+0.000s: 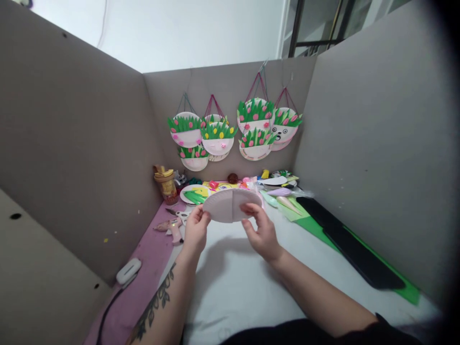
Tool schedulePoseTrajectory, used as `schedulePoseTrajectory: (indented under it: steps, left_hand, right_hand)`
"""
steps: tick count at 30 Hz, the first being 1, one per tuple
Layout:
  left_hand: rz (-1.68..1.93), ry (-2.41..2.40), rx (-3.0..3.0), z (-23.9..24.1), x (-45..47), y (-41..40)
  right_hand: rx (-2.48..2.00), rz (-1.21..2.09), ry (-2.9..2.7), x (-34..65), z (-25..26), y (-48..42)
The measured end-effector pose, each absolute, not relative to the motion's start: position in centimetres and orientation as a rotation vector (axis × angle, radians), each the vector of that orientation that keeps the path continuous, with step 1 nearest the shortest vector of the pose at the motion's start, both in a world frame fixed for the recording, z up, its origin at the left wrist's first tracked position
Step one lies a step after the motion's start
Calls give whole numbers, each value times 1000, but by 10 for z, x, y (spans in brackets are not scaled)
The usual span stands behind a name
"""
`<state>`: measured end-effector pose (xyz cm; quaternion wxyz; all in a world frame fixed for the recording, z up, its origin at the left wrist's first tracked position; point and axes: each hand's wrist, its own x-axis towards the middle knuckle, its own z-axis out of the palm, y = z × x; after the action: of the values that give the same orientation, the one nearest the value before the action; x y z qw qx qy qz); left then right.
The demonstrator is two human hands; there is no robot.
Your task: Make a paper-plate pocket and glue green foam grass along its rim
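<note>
A white paper plate (220, 207) with a crease or seam down its middle is held up above the white-covered table. My left hand (197, 227) pinches its left edge between thumb and fingers. Against the right part of the plate rest the fingertips of my right hand (262, 232); its thumb is spread away below the rim, so this hand touches the plate without gripping it. Behind it lies another plate (186, 188) bearing green and yellow paper pieces. Left of my left hand are a pink glue gun (175, 229) and scissors (182, 214).
Grey panels enclose the table. Decorated plate baskets (217, 139) hang on the back panel. A brown-and-yellow cup (166, 186) stands at back left, a white corded device (128, 271) at near left. On the right, black strips (354, 251) lie over green sheets (312, 230).
</note>
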<state>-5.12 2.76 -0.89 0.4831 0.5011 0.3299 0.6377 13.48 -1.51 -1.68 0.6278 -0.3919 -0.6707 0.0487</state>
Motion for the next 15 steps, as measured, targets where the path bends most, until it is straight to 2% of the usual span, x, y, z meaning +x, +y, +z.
schedulePoseTrajectory:
  steps: [5, 12, 15]
  left_hand:
    - [1475, 692, 1264, -12, -46, 22]
    - [1333, 730, 1488, -12, -40, 13]
    - [1341, 801, 1623, -13, -41, 15]
  right_hand:
    - [-892, 512, -1660, 124, -20, -19]
    - [-797, 848, -1462, 122, -24, -13]
    - [-765, 889, -1404, 124, -22, -10]
